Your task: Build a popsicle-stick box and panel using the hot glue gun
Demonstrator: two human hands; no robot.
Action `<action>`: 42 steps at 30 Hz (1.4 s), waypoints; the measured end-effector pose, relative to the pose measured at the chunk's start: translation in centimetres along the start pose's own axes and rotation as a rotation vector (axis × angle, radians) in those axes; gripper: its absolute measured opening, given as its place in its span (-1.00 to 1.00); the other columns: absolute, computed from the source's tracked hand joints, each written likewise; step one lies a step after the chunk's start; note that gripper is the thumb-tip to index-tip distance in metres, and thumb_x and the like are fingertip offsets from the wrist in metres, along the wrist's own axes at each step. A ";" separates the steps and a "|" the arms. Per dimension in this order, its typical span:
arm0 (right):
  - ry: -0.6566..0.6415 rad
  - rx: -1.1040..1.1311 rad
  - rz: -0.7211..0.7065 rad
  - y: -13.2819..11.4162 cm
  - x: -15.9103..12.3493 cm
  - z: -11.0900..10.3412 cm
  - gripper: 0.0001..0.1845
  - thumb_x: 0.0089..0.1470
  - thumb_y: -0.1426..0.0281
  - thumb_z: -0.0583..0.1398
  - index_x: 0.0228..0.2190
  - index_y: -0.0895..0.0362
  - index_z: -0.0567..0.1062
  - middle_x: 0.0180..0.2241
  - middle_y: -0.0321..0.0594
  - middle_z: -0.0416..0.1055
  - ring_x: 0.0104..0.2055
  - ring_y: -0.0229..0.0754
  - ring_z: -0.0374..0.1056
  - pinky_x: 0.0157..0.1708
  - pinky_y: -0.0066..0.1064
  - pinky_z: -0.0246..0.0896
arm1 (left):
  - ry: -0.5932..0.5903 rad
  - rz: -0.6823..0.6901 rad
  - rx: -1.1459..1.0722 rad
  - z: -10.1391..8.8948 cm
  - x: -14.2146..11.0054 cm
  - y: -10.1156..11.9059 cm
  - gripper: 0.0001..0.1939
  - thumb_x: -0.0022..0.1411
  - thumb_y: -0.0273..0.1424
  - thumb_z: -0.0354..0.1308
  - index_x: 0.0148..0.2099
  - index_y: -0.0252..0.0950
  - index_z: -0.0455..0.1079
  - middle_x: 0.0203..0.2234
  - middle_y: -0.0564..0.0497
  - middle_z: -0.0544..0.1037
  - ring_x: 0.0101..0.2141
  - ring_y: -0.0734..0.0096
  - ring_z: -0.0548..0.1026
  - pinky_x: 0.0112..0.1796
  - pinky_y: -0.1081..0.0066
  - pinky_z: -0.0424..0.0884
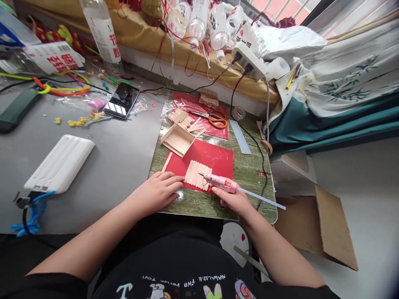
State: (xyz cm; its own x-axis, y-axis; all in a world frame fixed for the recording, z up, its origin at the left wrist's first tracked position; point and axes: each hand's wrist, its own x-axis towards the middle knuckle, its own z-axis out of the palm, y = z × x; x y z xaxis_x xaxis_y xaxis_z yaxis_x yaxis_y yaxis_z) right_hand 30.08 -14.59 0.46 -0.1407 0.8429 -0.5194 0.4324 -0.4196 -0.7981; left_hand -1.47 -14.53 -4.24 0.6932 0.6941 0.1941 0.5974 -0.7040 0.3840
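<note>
My right hand [232, 199] is wrapped round a pink hot glue gun [220, 182], with a long clear glue stick [263, 198] poking out of its back. The gun's nozzle is over a flat panel of popsicle sticks [195, 174] laid side by side on a red sheet [221, 158]. My left hand [162, 189] lies flat at the panel's left side, fingers stretched out, fingertips close to its edge. Just beyond the panel is an open box made of popsicle sticks [178, 140]. A single popsicle stick [167, 162] lies beyond my left fingers.
Orange-handled scissors [217, 120] and loose popsicle sticks [182, 118] lie behind the box. Spare glue sticks [240, 137] are at the right, near a black cable [257, 145]. A phone [121, 99] and a white power bank [59, 164] sit on the grey table. A power strip [251, 60] rests on the ledge.
</note>
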 end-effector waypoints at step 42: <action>-0.110 -0.624 -0.310 -5.0 1.0 1.2 -0.77 0.28 0.18 0.25 -0.31 0.07 0.55 -0.34 -0.26 0.50 -0.34 -0.15 0.38 -0.35 -0.36 0.17 | -0.005 0.035 0.057 0.1 -0.2 0.4 -0.67 0.48 -0.35 0.13 0.22 -0.23 0.40 0.22 -0.15 0.50 0.09 0.12 0.49 0.10 0.15 0.37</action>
State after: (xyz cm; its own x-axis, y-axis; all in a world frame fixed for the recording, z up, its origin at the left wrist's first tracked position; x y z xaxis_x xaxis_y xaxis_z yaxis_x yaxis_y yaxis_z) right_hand 26.70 -12.05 3.52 -0.4150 0.8396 -0.3505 0.7833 0.1338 -0.6070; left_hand -1.33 -14.91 -4.22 0.7158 0.6683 0.2022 0.5947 -0.7353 0.3250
